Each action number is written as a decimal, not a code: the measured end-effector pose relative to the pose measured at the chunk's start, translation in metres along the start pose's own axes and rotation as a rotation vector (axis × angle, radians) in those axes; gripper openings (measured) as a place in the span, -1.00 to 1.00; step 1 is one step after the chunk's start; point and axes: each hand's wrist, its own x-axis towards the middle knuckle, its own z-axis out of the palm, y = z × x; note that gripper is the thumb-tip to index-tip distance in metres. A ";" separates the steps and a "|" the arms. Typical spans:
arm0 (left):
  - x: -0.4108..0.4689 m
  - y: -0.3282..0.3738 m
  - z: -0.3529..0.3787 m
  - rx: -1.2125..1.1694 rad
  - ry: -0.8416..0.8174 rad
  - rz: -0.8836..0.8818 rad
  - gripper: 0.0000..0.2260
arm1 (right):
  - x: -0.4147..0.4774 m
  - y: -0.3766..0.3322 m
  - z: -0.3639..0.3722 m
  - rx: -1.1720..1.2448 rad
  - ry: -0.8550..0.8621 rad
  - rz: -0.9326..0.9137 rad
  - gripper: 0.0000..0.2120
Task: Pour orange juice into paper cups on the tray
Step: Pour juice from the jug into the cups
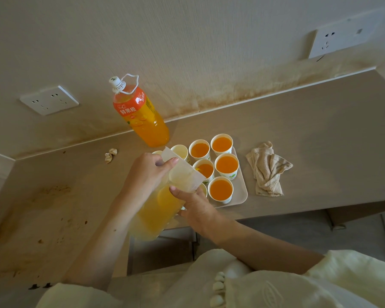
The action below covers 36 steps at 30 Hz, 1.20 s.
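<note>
Both hands [146, 174] [197, 206] hold a tilted jug [156, 215] over tray [242, 193] cups [221, 188].

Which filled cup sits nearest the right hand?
The front cup on the tray, beside the right hand; the other four filled cups stand farther back.

You look to be in a lived-in home room: a stained beige laminate built-in counter [309, 121] runs along a matching panelled wall [187, 41] with white plastic wall sockets [49, 100], a crumpled beige cloth [268, 168] lies on it, and your bare foot [219, 287] shows below.
</note>
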 end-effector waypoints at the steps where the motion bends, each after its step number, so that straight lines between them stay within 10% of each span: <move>1: 0.000 0.000 0.000 0.001 0.000 -0.002 -0.56 | 0.000 0.000 0.000 0.001 -0.001 -0.002 -0.11; 36: -0.001 0.002 -0.001 -0.004 -0.009 -0.002 -0.56 | 0.003 0.002 -0.001 0.034 0.004 0.008 -0.09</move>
